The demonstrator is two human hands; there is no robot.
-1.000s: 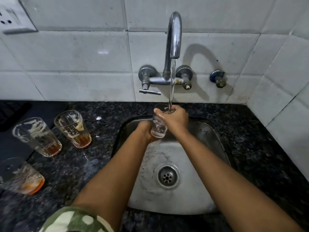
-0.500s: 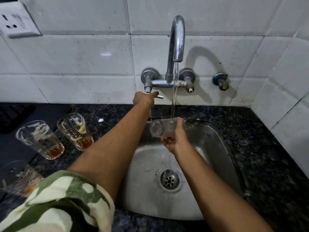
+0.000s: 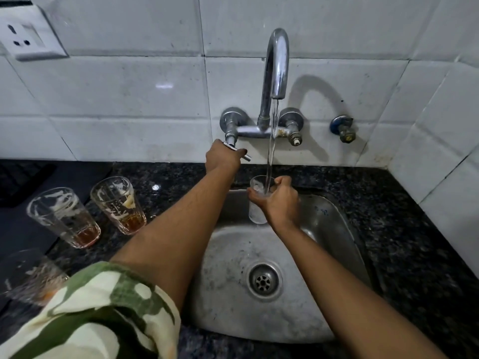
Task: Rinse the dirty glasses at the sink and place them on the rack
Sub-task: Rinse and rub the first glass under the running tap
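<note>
My right hand [image 3: 278, 203] grips a clear glass [image 3: 256, 215] upright over the steel sink [image 3: 233, 301], and the stream from the tap [image 3: 277, 66] runs into its mouth. My left hand [image 3: 223, 159] is closed on the tap's left lever handle [image 3: 246, 156] at the wall. Three dirty glasses stand on the dark counter to the left: one [image 3: 118, 203] and another [image 3: 63, 216] with brown dregs and foam marks, a third [image 3: 28, 275] at the lower left, partly hidden by my sleeve. No rack is in view.
The drain [image 3: 263, 281] sits in the sink's middle. A black speckled counter [image 3: 414, 242] surrounds the sink. White tiled walls close the back and right. A wall socket [image 3: 28, 37] is at the upper left; a small valve [image 3: 343, 128] sticks out right of the tap.
My left hand left the glass and went up to the tap lever. The right hand tipped the glass sideways, then set it upright again under the stream.
</note>
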